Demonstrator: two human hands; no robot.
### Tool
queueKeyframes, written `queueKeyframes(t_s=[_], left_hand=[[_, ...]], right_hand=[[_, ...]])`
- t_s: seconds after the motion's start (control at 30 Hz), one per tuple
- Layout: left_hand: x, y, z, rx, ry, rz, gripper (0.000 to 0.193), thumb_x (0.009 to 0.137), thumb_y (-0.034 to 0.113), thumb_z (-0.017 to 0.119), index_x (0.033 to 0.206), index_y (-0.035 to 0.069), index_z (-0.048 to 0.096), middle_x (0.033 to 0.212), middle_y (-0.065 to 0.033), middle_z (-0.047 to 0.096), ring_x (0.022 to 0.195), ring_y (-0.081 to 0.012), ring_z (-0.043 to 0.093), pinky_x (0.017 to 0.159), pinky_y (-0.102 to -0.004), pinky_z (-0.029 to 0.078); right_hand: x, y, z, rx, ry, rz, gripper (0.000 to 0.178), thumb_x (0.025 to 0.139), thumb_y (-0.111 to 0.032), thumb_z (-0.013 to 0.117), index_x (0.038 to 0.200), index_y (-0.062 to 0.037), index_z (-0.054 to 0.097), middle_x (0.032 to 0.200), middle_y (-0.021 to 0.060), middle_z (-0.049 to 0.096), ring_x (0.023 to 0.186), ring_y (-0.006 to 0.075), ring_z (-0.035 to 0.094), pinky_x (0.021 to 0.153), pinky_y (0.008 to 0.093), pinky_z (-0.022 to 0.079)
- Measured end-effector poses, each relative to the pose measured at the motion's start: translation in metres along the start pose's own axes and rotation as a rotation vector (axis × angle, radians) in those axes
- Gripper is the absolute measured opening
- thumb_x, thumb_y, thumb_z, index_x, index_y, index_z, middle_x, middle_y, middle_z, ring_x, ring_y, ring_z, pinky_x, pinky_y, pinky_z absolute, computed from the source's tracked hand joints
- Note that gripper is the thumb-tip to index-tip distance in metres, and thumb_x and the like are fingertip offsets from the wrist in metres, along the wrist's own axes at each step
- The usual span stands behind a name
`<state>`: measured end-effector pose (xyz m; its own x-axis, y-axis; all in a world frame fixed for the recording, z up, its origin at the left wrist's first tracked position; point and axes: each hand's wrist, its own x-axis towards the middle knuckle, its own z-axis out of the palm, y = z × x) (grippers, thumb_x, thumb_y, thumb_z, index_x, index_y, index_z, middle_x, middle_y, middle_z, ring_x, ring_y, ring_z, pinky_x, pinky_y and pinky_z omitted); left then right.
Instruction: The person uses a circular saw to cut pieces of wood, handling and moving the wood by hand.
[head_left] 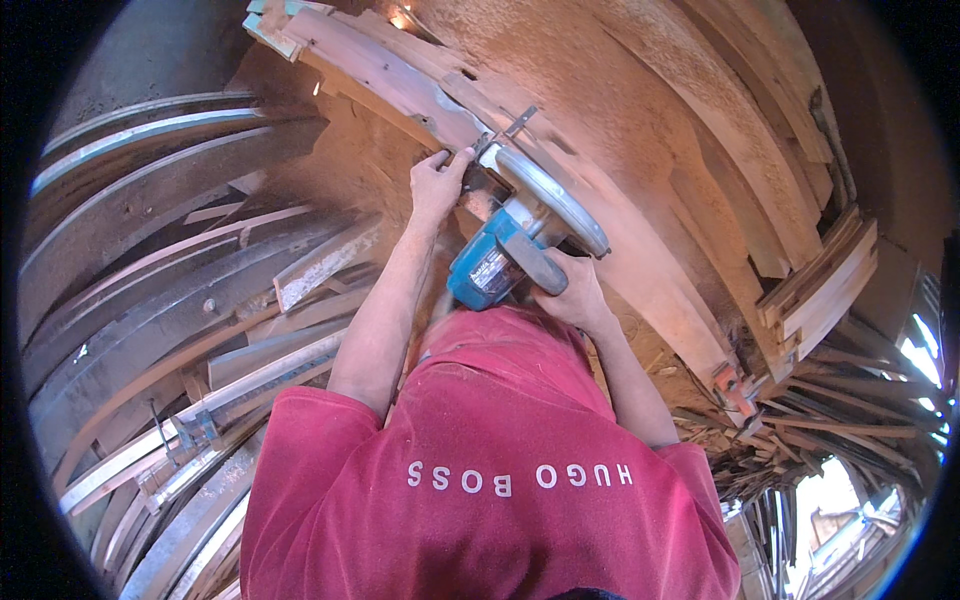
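With the right hand (574, 290) clamped round the dark grey plastic rear handle (538, 262), holds a blue-bodied circular saw (485, 265) with a rounded silver blade guard (555, 200). With the left hand (438, 188) reaching to the saw's front end, bends the fingers close against the metal there; cannot tell whether they are pinched together on it or only resting.

Wears a dusty red short-sleeved T-shirt (490, 420). Has to the left many long, grey-brown timber boards (150, 220), lying side by side. Has straight ahead a long, reddish-brown wooden plank (640, 265), slanting from upper left to lower right, with the saw set at its near edge, about midway along. Among the boards on the left, includes a blue-and-silver metal clamp (195, 430); at the plank's lower right end, an orange-red clamp (735, 390); at the saw's front, a narrow metal bar (521, 121), jutting over the plank.
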<state>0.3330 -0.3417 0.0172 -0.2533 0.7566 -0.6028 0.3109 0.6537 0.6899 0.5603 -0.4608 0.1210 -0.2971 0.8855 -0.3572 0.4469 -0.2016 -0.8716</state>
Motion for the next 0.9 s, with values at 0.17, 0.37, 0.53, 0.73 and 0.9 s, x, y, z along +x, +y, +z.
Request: queueKeyframes(t_s=[0.17,0.37,0.53,0.73,0.9], left_hand=[[0.007,0.005,-0.010,-0.002,-0.026,0.019,0.045,0.090,0.041,0.073,0.094,-0.004,0.076,0.074,-0.0054,0.067,0.069,-0.0119,0.058,0.068,-0.0303,0.049],[0.021,0.000,-0.019,-0.017,-0.026,0.075,0.045,0.085,0.040,0.078,0.090,-0.004,0.075,0.063,-0.0019,0.061,0.060,-0.0094,0.056,0.058,-0.0288,0.046],[0.035,-0.007,-0.026,-0.038,-0.037,0.042,0.049,0.084,0.040,0.079,0.099,-0.006,0.076,0.064,-0.0024,0.062,0.061,-0.0092,0.057,0.059,-0.0287,0.047],[0.043,-0.002,-0.033,-0.099,-0.033,-0.004,0.079,0.082,0.041,0.081,0.130,-0.018,0.058,0.079,-0.0085,0.068,0.068,-0.0115,0.061,0.062,-0.0270,0.049],[0.051,-0.002,-0.041,-0.112,-0.020,0.024,0.076,0.082,0.040,0.081,0.128,-0.017,0.060,0.079,-0.0078,0.066,0.065,-0.0116,0.059,0.060,-0.0270,0.048]], right_hand=[[0.009,-0.007,0.004,0.003,0.003,-0.001,0.033,0.072,-0.011,0.075,0.103,-0.0053,0.065,0.091,0.0181,0.067,0.085,0.0395,0.068,0.075,0.0435,0.054],[0.020,-0.010,0.011,0.005,-0.009,0.012,0.036,0.072,-0.013,0.075,0.106,-0.0071,0.066,0.094,0.0175,0.069,0.088,0.0381,0.069,0.078,0.0433,0.056],[0.028,-0.013,0.016,0.010,0.000,0.005,0.036,0.071,-0.014,0.076,0.105,-0.0073,0.067,0.095,0.0170,0.070,0.088,0.0384,0.069,0.077,0.0435,0.056],[0.039,-0.022,0.022,-0.002,0.019,-0.002,0.035,0.071,-0.013,0.075,0.104,-0.0072,0.067,0.094,0.0167,0.069,0.086,0.0385,0.069,0.076,0.0436,0.056],[0.049,-0.027,0.026,0.012,0.007,-0.001,0.035,0.071,-0.013,0.075,0.105,-0.0065,0.067,0.095,0.0172,0.069,0.087,0.0389,0.069,0.076,0.0437,0.055]])
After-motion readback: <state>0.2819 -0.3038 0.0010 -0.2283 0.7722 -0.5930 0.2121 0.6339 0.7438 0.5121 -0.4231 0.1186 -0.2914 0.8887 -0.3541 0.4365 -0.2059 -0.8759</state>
